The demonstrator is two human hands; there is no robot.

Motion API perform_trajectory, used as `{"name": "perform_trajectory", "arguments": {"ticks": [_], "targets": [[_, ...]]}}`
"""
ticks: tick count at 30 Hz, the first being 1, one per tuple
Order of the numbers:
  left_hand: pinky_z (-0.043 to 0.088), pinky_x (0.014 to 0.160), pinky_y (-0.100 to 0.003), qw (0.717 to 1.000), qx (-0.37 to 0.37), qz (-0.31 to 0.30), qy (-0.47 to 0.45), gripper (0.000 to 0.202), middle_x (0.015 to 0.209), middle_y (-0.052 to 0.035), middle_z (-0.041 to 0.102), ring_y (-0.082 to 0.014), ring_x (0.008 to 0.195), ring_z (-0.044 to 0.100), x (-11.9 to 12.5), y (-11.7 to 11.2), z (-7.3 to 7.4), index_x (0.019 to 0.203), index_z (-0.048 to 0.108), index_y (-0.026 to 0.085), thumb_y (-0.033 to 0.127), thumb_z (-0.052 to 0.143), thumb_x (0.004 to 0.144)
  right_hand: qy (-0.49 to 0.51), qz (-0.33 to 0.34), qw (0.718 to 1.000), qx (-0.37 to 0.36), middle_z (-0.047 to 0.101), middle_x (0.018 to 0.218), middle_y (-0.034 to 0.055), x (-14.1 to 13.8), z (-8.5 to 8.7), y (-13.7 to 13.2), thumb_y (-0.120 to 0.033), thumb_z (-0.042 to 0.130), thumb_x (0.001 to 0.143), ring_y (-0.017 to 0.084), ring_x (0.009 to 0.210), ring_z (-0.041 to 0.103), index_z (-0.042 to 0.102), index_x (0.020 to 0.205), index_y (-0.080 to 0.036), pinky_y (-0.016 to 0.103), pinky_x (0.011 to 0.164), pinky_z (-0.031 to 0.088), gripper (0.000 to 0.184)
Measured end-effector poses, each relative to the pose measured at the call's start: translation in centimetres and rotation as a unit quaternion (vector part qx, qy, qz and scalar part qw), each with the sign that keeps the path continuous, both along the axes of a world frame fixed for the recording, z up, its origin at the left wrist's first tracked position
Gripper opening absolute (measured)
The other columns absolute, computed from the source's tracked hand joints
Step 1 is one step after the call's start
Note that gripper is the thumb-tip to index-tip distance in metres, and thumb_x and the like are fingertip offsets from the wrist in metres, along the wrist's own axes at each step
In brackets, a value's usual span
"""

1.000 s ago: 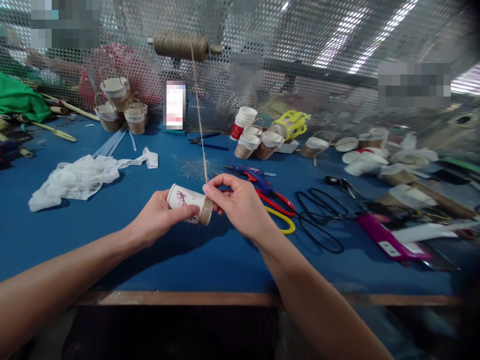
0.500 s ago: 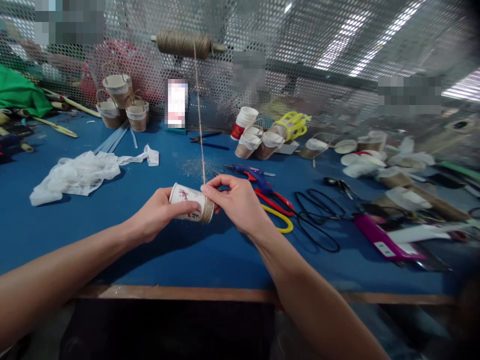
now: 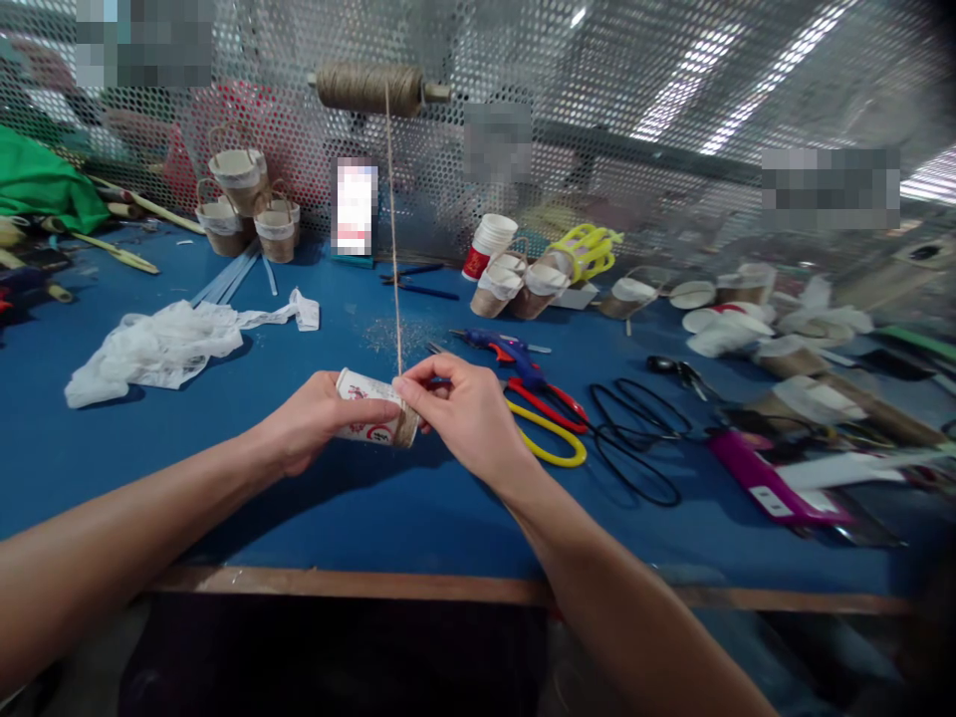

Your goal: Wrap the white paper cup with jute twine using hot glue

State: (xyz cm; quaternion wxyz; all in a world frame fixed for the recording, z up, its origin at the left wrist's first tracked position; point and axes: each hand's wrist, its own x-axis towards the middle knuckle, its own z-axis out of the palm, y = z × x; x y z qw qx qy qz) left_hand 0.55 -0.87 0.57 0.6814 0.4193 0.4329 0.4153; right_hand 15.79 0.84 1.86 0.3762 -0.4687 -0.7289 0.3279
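Observation:
A white printed paper cup [image 3: 362, 390] lies on its side in the air above the blue table, its right end wrapped in several turns of brown twine. My left hand [image 3: 310, 423] is closed around the cup's left part, thumb along its side. At the wrapped end, my right hand [image 3: 455, 403] pinches the twine [image 3: 395, 289] against the cup between thumb and forefinger; its other fingers are partly hidden. From there the strand runs taut up to a twine spool [image 3: 369, 88] on a wooden rod before the mesh panel.
Right of my hands lie a blue glue gun [image 3: 508, 354], scissors [image 3: 560, 450] with red and yellow handles, and a looped black cord [image 3: 634, 478]. White lace [image 3: 160, 344] lies at left. Twine-covered cup baskets [image 3: 276, 234] and a phone [image 3: 354, 204] stand at the back.
The cup has turned a little in my hands and shifted slightly left. My right hand has moved left with the twine, which now meets the cup slightly lower.

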Motion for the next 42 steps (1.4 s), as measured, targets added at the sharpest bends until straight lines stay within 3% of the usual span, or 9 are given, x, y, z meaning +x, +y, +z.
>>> {"name": "perform_trajectory", "arguments": {"ticks": [7, 14, 22, 27, 32, 36, 39, 42], "targets": [[0.040, 0.054, -0.021, 0.997, 0.022, 0.054, 0.048, 0.006, 0.054, 0.0016, 0.062, -0.0096, 0.051, 0.054, 0.3, -0.1, -0.1, 0.058, 0.064, 0.012, 0.015, 0.069, 0.056, -0.005, -0.003, 1.000, 0.015, 0.056, 0.065, 0.0008, -0.2, -0.4, 0.0, -0.027, 0.058, 0.073, 0.011, 0.059, 0.053, 0.058, 0.067, -0.016, 0.026, 0.055, 0.045, 0.012], [0.037, 0.049, -0.020, 0.995, 0.015, 0.067, 0.077, 0.007, 0.050, 0.0027, 0.059, -0.0083, 0.047, 0.050, 0.4, 0.0, 0.1, 0.054, 0.062, 0.012, 0.016, 0.067, 0.055, -0.011, 0.000, 1.000, 0.007, 0.056, 0.063, 0.0001, -0.3, -0.7, 0.1, -0.027, 0.058, 0.073, 0.011, 0.056, 0.053, 0.058, 0.067, -0.016, 0.025, 0.054, 0.045, 0.012], [0.039, 0.053, -0.021, 0.996, 0.020, 0.051, 0.076, 0.005, 0.054, 0.0022, 0.061, -0.0090, 0.050, 0.052, 0.3, 0.1, -0.3, 0.058, 0.063, 0.012, 0.015, 0.066, 0.055, -0.013, 0.032, 0.997, -0.074, 0.048, 0.046, -0.0046, 0.1, 0.2, 0.6, -0.039, 0.052, 0.078, 0.007, 0.039, 0.046, 0.054, 0.069, -0.015, 0.019, 0.040, 0.037, 0.025], [0.037, 0.050, -0.021, 0.992, 0.044, 0.049, 0.110, 0.009, 0.051, 0.0027, 0.058, -0.0083, 0.047, 0.049, 0.3, -0.1, -0.2, 0.057, 0.061, 0.012, 0.017, 0.068, 0.054, 0.015, 0.019, 0.996, -0.080, 0.058, 0.068, 0.0035, 0.4, 1.8, 3.4, -0.046, 0.044, 0.082, 0.002, 0.038, 0.038, 0.056, 0.074, -0.013, 0.018, 0.034, 0.029, 0.037], [0.041, 0.052, -0.023, 0.993, 0.034, 0.033, 0.110, 0.010, 0.055, -0.0004, 0.062, -0.0109, 0.050, 0.053, 0.5, -0.5, 0.1, 0.060, 0.063, 0.012, 0.016, 0.068, 0.053, 0.071, 0.066, 0.990, -0.102, 0.061, 0.084, 0.0079, -2.0, 5.3, 7.9, -0.037, 0.045, 0.085, 0.001, 0.038, 0.041, 0.053, 0.072, -0.012, 0.017, 0.030, 0.027, 0.029], [0.043, 0.054, -0.024, 0.994, 0.029, 0.018, 0.106, 0.008, 0.055, -0.0015, 0.063, -0.0123, 0.050, 0.055, 0.5, -0.5, 0.1, 0.061, 0.065, 0.011, 0.015, 0.068, 0.054, 0.114, 0.039, 0.986, -0.118, 0.058, 0.072, 0.0036, -4.2, 7.6, 11.3, -0.024, 0.043, 0.087, 0.001, 0.042, 0.046, 0.049, 0.072, -0.013, 0.014, 0.034, 0.033, 0.020], [0.043, 0.055, -0.024, 0.994, 0.028, 0.024, 0.100, 0.008, 0.057, -0.0021, 0.065, -0.0126, 0.051, 0.056, 0.4, -0.3, -0.1, 0.062, 0.066, 0.012, 0.015, 0.068, 0.055, 0.127, 0.018, 0.990, -0.059, 0.052, 0.059, -0.0020, -4.8, 7.6, 12.4, -0.012, 0.042, 0.085, 0.002, 0.041, 0.046, 0.049, 0.083, -0.013, 0.013, 0.036, 0.035, 0.008], [0.044, 0.056, -0.024, 0.996, 0.019, 0.029, 0.080, 0.009, 0.057, -0.0019, 0.065, -0.0125, 0.051, 0.056, 0.1, -0.1, -0.2, 0.062, 0.066, 0.012, 0.016, 0.070, 0.055, 0.037, 0.033, 0.999, 0.011, 0.049, 0.055, -0.0039, -4.4, 5.9, 11.7, -0.005, 0.040, 0.079, 0.004, 0.039, 0.046, 0.051, 0.094, -0.011, 0.015, 0.036, 0.037, 0.019]]}}
